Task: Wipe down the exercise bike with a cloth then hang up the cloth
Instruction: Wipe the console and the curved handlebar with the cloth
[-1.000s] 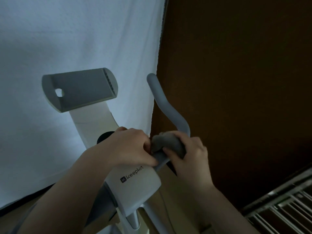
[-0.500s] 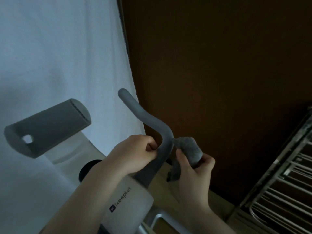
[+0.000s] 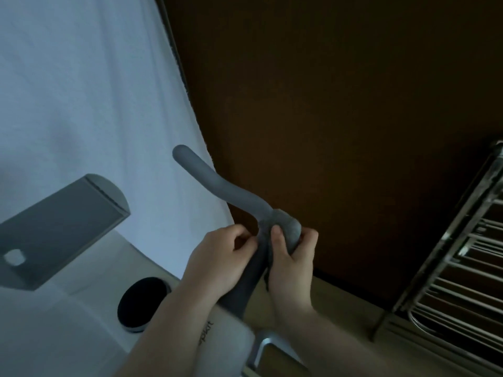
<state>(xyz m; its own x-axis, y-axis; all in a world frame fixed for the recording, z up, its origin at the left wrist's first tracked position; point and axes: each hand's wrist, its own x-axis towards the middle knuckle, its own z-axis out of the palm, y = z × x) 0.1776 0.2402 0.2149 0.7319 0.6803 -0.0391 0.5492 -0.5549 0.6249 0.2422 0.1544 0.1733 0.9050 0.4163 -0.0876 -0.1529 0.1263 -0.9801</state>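
Both bare forearms reached forward; the left hand (image 3: 221, 257) was curled into a fist, the right hand (image 3: 292, 258) curled in a grip, thumb up

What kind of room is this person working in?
Probably a room in a home, though little of it shows. An exercise bike stands against a white sheet and a dark brown wall, with a metal drying rack beside it on a wooden floor.

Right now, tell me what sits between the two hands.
In the head view, the grey handlebar runs between the left hand and the right hand, which presses the cloth against it.
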